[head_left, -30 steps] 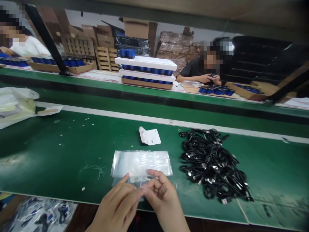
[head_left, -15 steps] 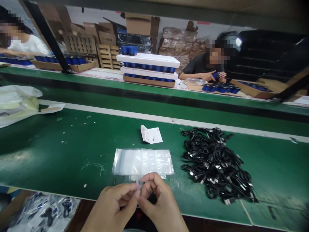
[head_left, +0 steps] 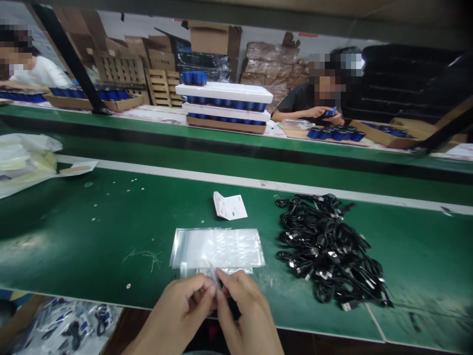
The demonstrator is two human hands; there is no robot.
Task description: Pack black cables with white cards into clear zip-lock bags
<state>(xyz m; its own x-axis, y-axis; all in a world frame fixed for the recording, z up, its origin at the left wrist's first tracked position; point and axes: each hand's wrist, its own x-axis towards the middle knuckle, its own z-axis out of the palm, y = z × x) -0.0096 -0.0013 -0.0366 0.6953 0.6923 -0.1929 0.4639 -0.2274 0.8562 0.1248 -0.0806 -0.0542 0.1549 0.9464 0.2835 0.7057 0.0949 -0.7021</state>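
no readable text, only tiny print on the white leaflet point(head_left: 235, 207)

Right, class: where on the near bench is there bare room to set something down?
Mainly the green bench between the plastic bag and clear sleeves, bar small specks; also right of the black cables, where it's smudged. Crowded: the cables, and front centre, beneath left hand and right hand.

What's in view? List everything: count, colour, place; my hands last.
Bench: one, green, foreground
Cables: many, black, right
Clear bags: several, transparent, centre
Leaflet: one, white, beyond clear bags
Plastic bag: one, whitish, left
Packed pouches: many, clear, lower left
Blue parts: many, blue, opposite
Slabs: two, white, opposite
Cartons: several, brown, background
Pallets: at least two, tan, background
Co-workers: two, white and black tops, opposite
Left hand: one, bare, pinching film
Right hand: one, bare, at film
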